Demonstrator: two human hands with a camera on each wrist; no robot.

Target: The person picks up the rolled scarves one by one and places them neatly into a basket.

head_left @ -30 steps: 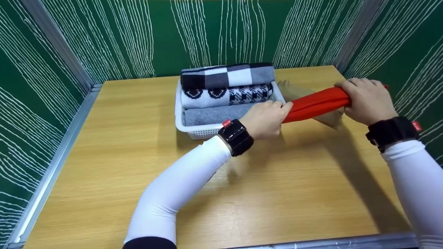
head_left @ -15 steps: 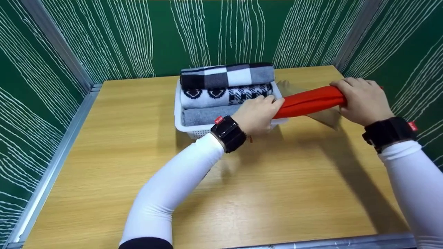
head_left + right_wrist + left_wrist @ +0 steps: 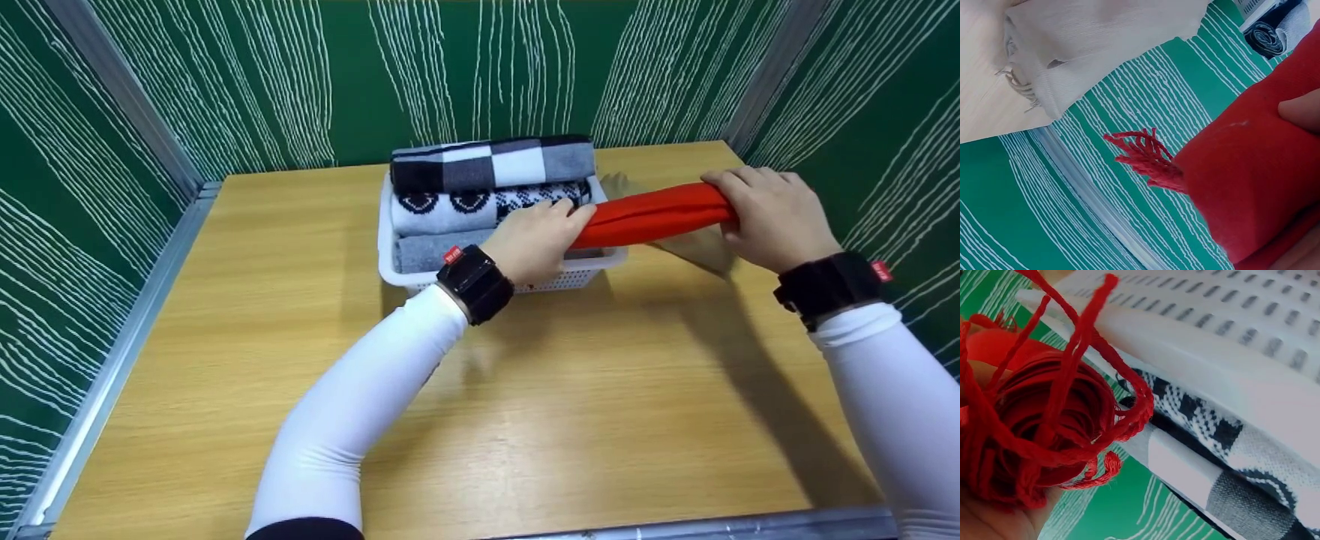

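A rolled red scarf (image 3: pixel 651 216) with twisted fringe is held up off the table by both hands. My left hand (image 3: pixel 536 238) grips its left end over the basket's front right part; the left wrist view shows the coiled layers and loose fringe (image 3: pixel 1090 337) there. Near the other end, my right hand (image 3: pixel 776 214) holds the roll from above, and a tuft of fringe (image 3: pixel 1148 160) sticks out past it. The white basket (image 3: pixel 386 259) holds a checkered rolled scarf (image 3: pixel 517 163), a black-and-white patterned roll (image 3: pixel 442 214) and a grey roll (image 3: pixel 427 251), partly hidden by my left hand.
On the table (image 3: pixel 247 337), a folded beige scarf (image 3: pixel 694 251) with fringe lies right of the basket, partly hidden beneath the red roll. Green walls (image 3: pixel 352 90) with white wavy lines stand at the back and both sides. A metal strip (image 3: pixel 705 525) runs along the front edge.
Both hands have moved left with the red scarf, so its left end now sits over the basket's front right part. The basket and the rolls in it have not moved.
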